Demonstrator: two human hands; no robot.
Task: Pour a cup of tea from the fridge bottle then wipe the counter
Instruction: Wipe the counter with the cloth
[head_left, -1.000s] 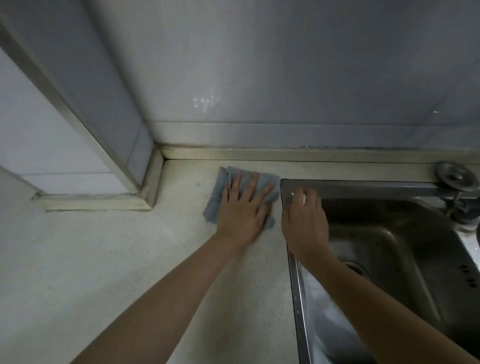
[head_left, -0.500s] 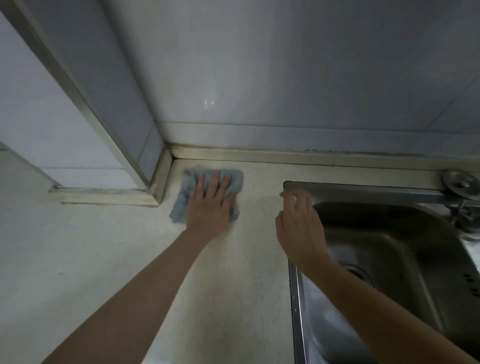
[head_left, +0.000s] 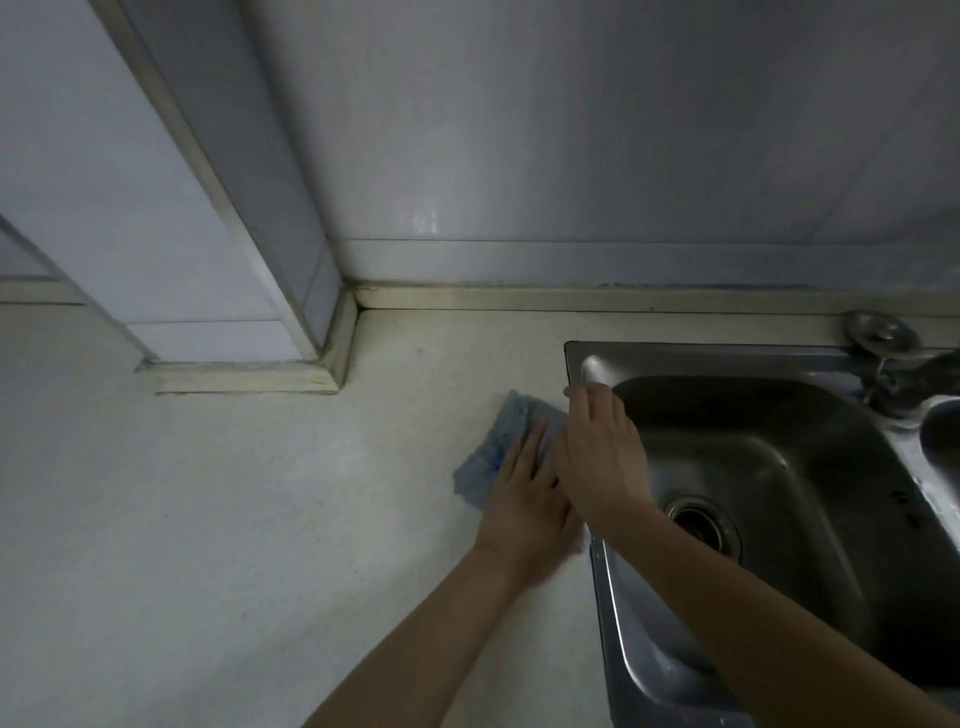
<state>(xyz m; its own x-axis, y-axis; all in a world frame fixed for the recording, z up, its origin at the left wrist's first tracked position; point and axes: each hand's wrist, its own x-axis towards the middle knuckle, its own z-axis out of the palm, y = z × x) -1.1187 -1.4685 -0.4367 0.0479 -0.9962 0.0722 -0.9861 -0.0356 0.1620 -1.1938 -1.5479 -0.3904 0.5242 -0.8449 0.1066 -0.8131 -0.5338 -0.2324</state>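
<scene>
Left hand (head_left: 524, 499): palm down, fingers straight, pressing a blue-grey cloth (head_left: 491, 454) flat on the pale counter (head_left: 260, 519), just beside the steel sink's (head_left: 727, 358) left rim. The right hand (head_left: 605, 457) overlaps the left hand's inner fingers and hides the cloth's right edge. Its own fingers are loosely extended toward the sink's near-left corner and hold nothing; contact with the rim cannot be determined. The faucet base (head_left: 906, 387) is cut off at the frame's right edge. The drain (head_left: 701, 525) is partly visible beside the right forearm.
</scene>
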